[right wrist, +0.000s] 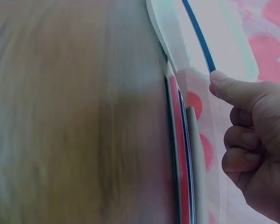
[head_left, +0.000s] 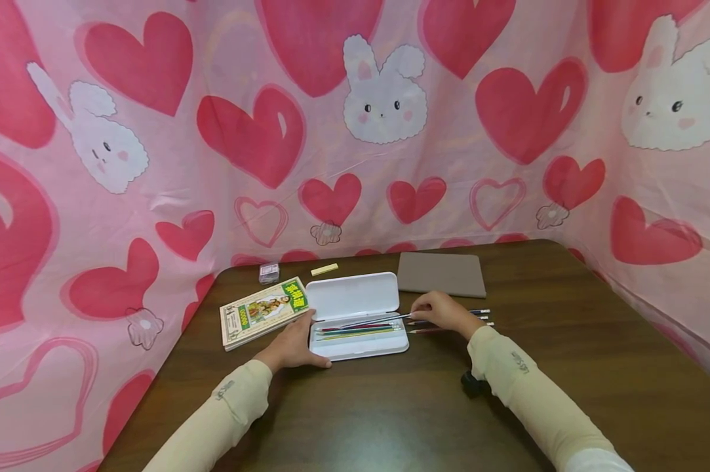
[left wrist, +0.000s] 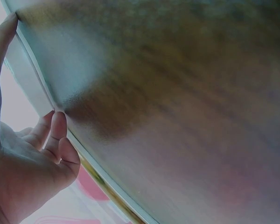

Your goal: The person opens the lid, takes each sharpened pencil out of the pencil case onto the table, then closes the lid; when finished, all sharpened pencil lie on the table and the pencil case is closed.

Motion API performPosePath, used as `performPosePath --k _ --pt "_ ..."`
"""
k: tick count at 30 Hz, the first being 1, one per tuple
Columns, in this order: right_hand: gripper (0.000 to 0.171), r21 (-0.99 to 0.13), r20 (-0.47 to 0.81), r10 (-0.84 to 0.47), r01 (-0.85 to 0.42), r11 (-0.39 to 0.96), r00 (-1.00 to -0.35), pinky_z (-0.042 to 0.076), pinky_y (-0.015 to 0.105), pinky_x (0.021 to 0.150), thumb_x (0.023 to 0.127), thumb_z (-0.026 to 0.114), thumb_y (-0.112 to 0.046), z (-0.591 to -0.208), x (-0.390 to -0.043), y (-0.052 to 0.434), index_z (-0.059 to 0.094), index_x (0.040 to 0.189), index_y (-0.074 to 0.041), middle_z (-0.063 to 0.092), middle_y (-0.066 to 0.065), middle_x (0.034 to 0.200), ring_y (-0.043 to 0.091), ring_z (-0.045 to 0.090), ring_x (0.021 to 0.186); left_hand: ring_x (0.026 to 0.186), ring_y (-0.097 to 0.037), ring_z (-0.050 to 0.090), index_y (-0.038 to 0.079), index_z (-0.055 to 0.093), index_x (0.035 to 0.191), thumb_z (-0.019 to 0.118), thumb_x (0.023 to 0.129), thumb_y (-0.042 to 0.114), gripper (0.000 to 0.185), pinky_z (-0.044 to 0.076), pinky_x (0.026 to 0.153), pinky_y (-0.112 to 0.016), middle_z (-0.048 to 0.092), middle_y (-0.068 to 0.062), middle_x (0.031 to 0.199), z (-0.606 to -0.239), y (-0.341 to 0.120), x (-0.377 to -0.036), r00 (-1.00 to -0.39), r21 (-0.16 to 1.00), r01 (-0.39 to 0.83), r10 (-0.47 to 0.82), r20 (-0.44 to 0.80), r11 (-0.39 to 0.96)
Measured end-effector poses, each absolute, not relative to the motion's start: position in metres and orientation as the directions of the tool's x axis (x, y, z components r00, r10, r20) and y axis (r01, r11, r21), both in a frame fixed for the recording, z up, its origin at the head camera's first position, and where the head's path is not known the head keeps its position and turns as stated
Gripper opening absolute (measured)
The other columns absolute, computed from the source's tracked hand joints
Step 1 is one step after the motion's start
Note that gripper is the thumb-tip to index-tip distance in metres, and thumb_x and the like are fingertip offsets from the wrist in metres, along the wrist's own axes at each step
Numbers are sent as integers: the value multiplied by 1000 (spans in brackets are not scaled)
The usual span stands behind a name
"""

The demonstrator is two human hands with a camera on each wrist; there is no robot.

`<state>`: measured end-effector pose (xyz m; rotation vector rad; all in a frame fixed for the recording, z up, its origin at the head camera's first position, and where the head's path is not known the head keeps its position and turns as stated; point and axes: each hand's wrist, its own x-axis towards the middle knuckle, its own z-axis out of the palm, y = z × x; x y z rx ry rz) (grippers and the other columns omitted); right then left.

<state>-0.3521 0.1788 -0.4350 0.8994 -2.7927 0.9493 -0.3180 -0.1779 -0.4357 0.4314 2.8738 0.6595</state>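
Your left hand [head_left: 292, 347] steadies the open pencil case [head_left: 357, 314], fingers relaxed; your right hand [head_left: 443, 311] pinches one pencil [head_left: 372, 320]. Several lie inside; three pencils [head_left: 478, 317] remain outside.

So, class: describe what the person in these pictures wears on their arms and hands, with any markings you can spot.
Both arms wear long, close-fitting cream sleeves reaching the wrists. Each sleeve has a small dark printed marking near the cuff, too small to read. The left hand and right hand are bare: no gloves or rings show. A dark object sits under the right wrist.
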Motion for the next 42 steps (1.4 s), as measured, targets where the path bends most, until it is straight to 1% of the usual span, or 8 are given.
performPosePath --k 9,13,17,20,23,26,30,42 --pt "8 -573 209 -473 -499 650 -856 43 25 63 85 66 -17 -434 -352 202 70 82 -11 67 -2 78 8 48 67 130 -31 36 10 20 146 82 53 59 122 29 108 -50 36 -13 144 -437 -179 -319 -949 442 236 303 -87 866" --pt "13 -604 251 -492 -532 593 -833 39 24 56 86 66 -21 -435 -349 212 70 81 -10 64 -3 72 7 43 62 129 -32 36 10 20 146 81 53 60 122 29 108 -51 37 -13 144 -437 -180 -320 -950 438 235 301 -86 868" --pt "17 -600 322 -511 -589 541 -797 33 23 50 86 65 -25 -436 -345 223 69 80 -9 58 -5 67 5 38 58 130 -32 36 10 20 146 81 53 60 122 29 108 -50 38 -13 143 -438 -181 -320 -948 435 240 305 -85 868" --pt "14 -599 303 -489 -562 570 -818 34 23 51 86 65 -20 -436 -344 229 69 79 -8 59 -4 68 5 39 59 130 -31 36 10 20 146 81 52 61 123 29 108 -50 37 -13 144 -438 -181 -320 -949 438 240 305 -83 866" --pt "9 -606 245 -451 -499 620 -858 37 22 54 85 66 -15 -437 -343 235 70 81 -7 63 0 72 5 41 60 129 -31 37 9 20 145 81 52 60 123 29 108 -51 36 -13 144 -437 -182 -320 -949 444 241 305 -77 863" --pt "8 -606 218 -425 -464 646 -878 38 22 56 85 66 -14 -437 -343 242 70 82 -7 66 2 77 6 43 62 129 -31 37 9 20 145 81 53 61 122 28 108 -51 36 -13 144 -437 -182 -321 -948 450 243 309 -76 859" --pt "7 -623 190 -396 -422 659 -898 39 22 56 84 66 -13 -438 -338 252 70 82 -8 65 2 77 7 44 63 129 -31 36 9 20 145 81 53 61 122 28 108 -52 35 -13 145 -436 -182 -321 -946 454 242 312 -85 857" --pt "7 -609 189 -373 -407 681 -908 44 20 62 83 68 -14 -441 -327 284 70 82 -7 67 3 81 3 48 68 130 -32 36 8 20 145 81 54 60 121 28 108 -52 35 -14 145 -436 -180 -320 -945 453 242 315 -90 858"
